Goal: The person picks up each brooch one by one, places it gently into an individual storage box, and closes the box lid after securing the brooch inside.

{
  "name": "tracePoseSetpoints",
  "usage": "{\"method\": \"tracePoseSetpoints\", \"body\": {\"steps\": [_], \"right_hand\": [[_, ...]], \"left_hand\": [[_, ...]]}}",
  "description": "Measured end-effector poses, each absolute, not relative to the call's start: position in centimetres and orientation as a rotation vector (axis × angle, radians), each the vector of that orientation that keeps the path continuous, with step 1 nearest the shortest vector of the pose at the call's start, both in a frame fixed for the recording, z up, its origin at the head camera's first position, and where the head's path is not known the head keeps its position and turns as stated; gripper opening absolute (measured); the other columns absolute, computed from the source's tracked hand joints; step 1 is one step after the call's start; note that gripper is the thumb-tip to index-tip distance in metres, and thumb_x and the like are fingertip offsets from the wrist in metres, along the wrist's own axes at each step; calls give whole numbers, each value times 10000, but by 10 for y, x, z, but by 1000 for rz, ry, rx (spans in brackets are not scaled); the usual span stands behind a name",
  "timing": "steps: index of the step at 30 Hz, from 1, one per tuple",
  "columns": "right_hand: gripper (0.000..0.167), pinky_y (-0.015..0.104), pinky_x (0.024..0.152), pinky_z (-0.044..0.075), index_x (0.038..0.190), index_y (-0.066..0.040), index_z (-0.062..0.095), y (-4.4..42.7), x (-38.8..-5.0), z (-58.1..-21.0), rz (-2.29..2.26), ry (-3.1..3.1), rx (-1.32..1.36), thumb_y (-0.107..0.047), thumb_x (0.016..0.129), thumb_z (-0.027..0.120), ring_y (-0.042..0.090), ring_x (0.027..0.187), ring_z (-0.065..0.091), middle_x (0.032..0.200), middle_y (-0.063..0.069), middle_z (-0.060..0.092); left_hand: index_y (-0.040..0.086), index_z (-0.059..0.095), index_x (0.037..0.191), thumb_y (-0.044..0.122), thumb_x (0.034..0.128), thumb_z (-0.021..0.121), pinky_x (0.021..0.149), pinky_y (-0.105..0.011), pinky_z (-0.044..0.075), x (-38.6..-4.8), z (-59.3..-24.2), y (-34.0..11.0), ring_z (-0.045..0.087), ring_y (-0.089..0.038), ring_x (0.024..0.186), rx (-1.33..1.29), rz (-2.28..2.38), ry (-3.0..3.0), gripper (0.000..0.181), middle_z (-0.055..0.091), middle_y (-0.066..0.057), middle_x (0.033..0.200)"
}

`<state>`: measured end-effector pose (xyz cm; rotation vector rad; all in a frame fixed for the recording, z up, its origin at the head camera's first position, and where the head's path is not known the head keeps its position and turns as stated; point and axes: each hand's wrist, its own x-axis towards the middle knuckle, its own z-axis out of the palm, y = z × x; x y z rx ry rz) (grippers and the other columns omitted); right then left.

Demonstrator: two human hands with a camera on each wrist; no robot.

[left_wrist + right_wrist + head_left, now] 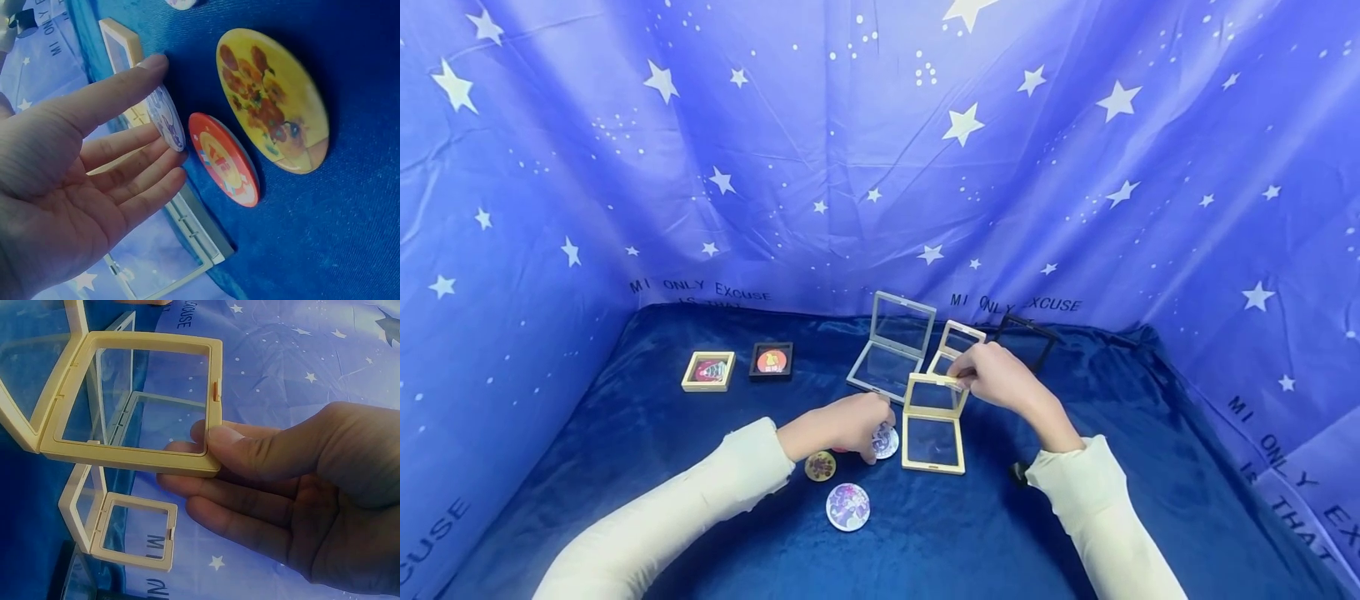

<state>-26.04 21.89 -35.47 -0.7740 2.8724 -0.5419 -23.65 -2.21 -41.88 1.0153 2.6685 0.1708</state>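
Observation:
In the left wrist view, my left hand [94,169] has its thumb and fingertips at the edges of a round purple-and-white badge [167,119], low over the cloth. Beside it lie a red badge [224,159] and a yellow badge with a flower picture [273,100]. My right hand [996,379] pinches the raised lid of a yellow display frame [125,459], thumb on one side and fingers on the other. This frame stands unfolded, its base [932,465] on the cloth and a clear film window in each half.
A grey display frame [872,387], a small pale pink one [962,325] and a black one [1037,327] stand unfolded behind. At the left are two filled frames, one cream [707,387] and one black [772,377]. Another purple badge [848,507] lies in front on the blue cloth [700,533].

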Motion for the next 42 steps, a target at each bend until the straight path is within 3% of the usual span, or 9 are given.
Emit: {"method": "tracePoseSetpoints", "body": {"steps": [11,17,27,34,42], "right_hand": [[214,293,642,489,1035,-22,793,214,-262,-358,-567,2887,-743,49,934,619,127,692,627,974,121,783],[195,296,652,507,1060,-12,786,212,-263,-359,-583,2898,-746,24,941,637,152,754,689,998,132,784],[169,300,634,499,1007,-15,795,207,-264,-365,-583,2948,-814,26,939,646,122,675,634,959,132,782],[166,301,631,499,1005,-21,795,207,-265,-364,-575,2951,-789,27,938,651,123,673,625,961,123,782],[160,287,628,495,996,-28,796,207,-264,-364,-590,2939,-777,27,932,660,120,682,627,946,113,780]], "left_hand": [[69,721,1236,202,724,940,926,-317,567,-241,-408,-27,679,-171,1082,952,326,2658,572,695,-75,1227],[79,695,1290,182,748,923,943,-345,573,-242,-403,-29,664,-191,1136,901,359,2639,597,666,-86,1287],[75,733,1227,224,761,917,937,-324,560,-237,-398,-28,655,-170,1051,1017,455,2640,523,676,-74,1224],[33,707,1256,291,800,886,981,-334,538,-234,-401,-16,660,-216,1150,1057,515,2663,554,676,-114,1285],[58,717,1239,333,813,872,842,-246,535,-234,-413,-3,640,-121,957,1061,490,2698,530,671,-70,1190]]}}
